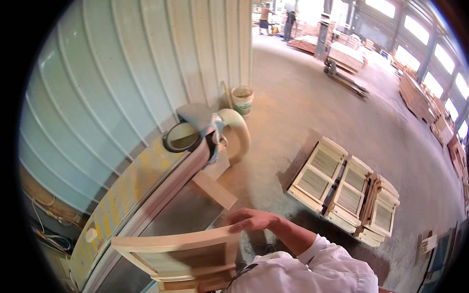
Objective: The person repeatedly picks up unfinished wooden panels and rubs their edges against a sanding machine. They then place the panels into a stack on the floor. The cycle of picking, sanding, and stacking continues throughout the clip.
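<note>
My right hand (251,221) grips the upper right corner of a pale wooden panel frame (172,236), its thumb over the edge. The frame has an inset panel with fine streaks and stands tilted before me. Its left end is at the long belt (150,216) of an edge belt sander; whether they touch, I cannot tell. A dark metal table (179,212) runs along the belt. Across the table's far end lies a short wooden board (215,190). At the bottom edge a dark blurred patch on the frame may be my left hand, mostly out of view.
The sander's striped housing (121,197) stands by a ribbed metal wall (128,73). A dust hose (243,135) curves from its far end, near a bucket (242,100). Stacked wooden frames (340,190) lie to my right. Farther off are a pallet jack (346,80) and two people (289,23).
</note>
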`<state>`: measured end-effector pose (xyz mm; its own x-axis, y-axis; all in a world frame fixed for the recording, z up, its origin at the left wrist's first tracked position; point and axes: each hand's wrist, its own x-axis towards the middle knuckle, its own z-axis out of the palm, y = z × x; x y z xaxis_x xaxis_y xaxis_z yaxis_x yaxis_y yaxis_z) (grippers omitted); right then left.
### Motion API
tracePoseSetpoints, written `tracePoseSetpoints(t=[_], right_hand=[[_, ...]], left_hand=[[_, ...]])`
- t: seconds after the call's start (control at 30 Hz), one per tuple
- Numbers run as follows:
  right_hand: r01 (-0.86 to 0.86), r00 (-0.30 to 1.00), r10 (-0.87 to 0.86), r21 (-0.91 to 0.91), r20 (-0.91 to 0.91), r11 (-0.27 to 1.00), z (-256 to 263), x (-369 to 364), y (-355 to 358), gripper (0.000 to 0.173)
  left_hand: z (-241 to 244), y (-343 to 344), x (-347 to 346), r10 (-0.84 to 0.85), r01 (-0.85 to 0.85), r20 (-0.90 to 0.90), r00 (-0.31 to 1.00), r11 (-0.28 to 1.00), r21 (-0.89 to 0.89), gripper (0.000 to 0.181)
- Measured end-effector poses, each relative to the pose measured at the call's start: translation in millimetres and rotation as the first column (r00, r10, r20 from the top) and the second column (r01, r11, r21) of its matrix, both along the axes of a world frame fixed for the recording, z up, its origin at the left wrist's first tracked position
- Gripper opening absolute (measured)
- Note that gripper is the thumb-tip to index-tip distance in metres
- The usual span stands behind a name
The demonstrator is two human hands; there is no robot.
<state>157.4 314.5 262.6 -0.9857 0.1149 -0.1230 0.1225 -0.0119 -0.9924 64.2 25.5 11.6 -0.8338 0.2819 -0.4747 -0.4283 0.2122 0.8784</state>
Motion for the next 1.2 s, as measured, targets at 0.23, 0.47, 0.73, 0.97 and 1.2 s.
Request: tracePoseSetpoints(t=[0.23, 0.47, 0.73, 0.97, 1.2], right_hand=[[0.47, 0.867, -0.458, -0.012, 0.197, 0.883, 3, 155, 37, 0.026], [0.59, 0.793, -0.608, -0.279, 0.026, 0.757, 7, 306, 46, 0.028], [0.571, 0.623, -0.747, -0.516, -0.234, 0.638, -13, 401, 37, 0.049], [0.768, 0.408, -0.908, -0.5, -0.099, 0.4, -15, 438, 37, 0.031], [0.878, 0.2, -0.978, -0.433, -0.059, 0.206, -5, 438, 64, 0.018]], left_hand=[[12, 14, 50, -0.403, 0.387, -0.47, 0.785, 0.912, -0.135, 0.023], [1, 50, 66, -0.581, 0.623, -0.528, 0.619, 0.773, -0.119, 0.02], [-35, 136, 76, -0.548, 0.578, -0.189, 0.815, 0.796, 0.18, 0.036], [-11, 251, 89, -0.831, 0.838, -0.107, 0.546, 0.542, 0.06, 0.057], [-2, 354, 110, -0.821, 0.816, 0.123, 0.558, 0.569, 0.099, 0.056]])
